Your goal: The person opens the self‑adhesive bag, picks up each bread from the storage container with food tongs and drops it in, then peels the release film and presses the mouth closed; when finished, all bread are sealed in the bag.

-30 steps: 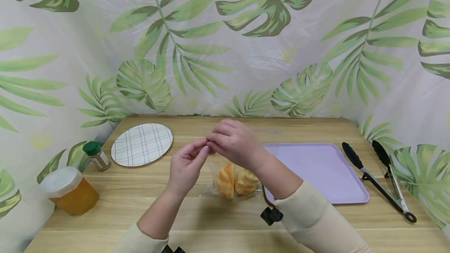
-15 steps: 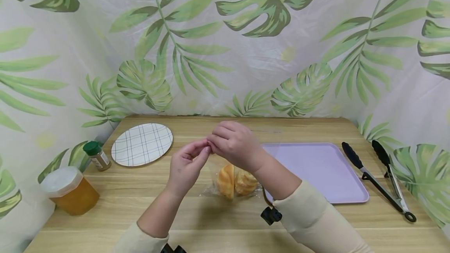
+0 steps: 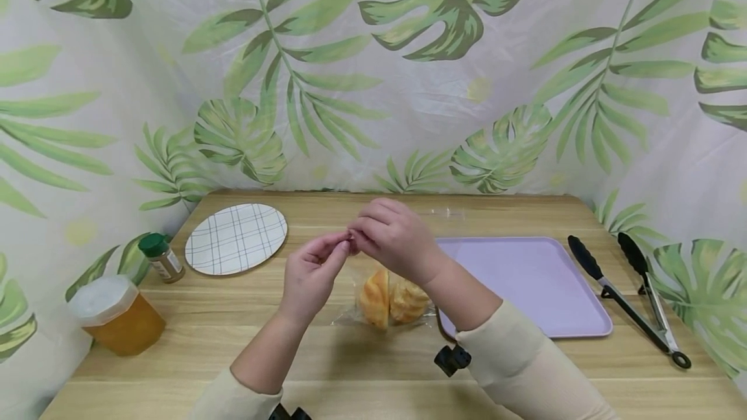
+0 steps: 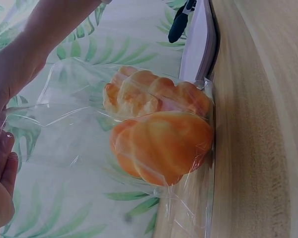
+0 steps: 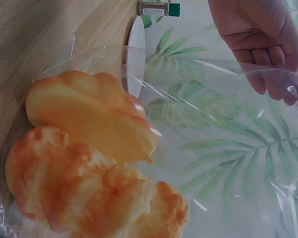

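Two bread rolls stand in a clear plastic bag [image 4: 64, 141] on the wooden table: a smooth golden roll [image 3: 373, 301] and a ridged, twisted-looking roll [image 3: 407, 303]. Above them my left hand [image 3: 309, 277] pinches the bag's upper edge between thumb and fingers. My right hand [image 3: 397, 242] meets it there, its fingertips also pinching the gathered plastic. In the right wrist view the film stretches from the rolls up to the left hand [image 5: 260, 47]. The left wrist view shows the bag's bottom on the table, with slack film around the rolls.
A lilac tray [image 3: 525, 287] lies right of the bag, partly behind the right forearm. Black-tipped tongs [image 3: 633, 303] lie spread at far right. On the left are a checked plate [image 3: 236, 240], a green-capped spice jar [image 3: 161, 258] and a lidded amber container [image 3: 119, 319].
Both hands have shifted very slightly to the right while still pinching the bag's edge. The rolls have hardly moved.
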Motion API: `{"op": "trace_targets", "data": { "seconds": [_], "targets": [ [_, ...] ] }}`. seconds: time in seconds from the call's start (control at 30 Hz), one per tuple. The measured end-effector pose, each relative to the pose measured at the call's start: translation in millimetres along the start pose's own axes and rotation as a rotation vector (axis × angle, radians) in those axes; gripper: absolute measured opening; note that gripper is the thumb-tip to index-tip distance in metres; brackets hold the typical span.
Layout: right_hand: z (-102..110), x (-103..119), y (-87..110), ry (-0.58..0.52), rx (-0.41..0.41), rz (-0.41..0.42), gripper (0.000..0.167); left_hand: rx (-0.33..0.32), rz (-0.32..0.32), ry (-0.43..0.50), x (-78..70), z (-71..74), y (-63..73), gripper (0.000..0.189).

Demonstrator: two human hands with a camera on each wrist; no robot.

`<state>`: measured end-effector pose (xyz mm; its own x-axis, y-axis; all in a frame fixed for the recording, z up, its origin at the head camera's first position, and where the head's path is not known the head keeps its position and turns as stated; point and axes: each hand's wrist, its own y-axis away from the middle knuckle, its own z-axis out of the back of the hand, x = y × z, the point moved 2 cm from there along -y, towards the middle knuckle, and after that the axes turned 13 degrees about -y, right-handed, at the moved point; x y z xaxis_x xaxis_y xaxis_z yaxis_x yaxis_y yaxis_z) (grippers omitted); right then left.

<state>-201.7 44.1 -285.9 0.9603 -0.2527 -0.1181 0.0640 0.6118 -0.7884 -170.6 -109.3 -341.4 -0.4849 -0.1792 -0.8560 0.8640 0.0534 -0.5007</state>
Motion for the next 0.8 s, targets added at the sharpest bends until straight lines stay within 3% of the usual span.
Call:
{"op": "trace_targets", "data": {
  "seconds": [0.23, 0.53, 0.8],
  "targets": [
    [4.5, 3.4, -1.1, 0.040, -0.032, 0.071, 0.017, -0.009, 0.021, 0.004, -1.8, -0.4, -1.4, 0.017],
    [5.7, 7.5, -1.8, 0.171, 0.004, 0.175, 0.016, -0.011, 0.014, 0.009, -1.6, -1.0, -1.0, 0.015],
    [4.1, 8.5, -0.2, 0.276, 0.009, 0.244, 0.009, -0.014, 0.034, -0.109, -3.0, -1.1, 1.0, 0.013]
  ]
}}
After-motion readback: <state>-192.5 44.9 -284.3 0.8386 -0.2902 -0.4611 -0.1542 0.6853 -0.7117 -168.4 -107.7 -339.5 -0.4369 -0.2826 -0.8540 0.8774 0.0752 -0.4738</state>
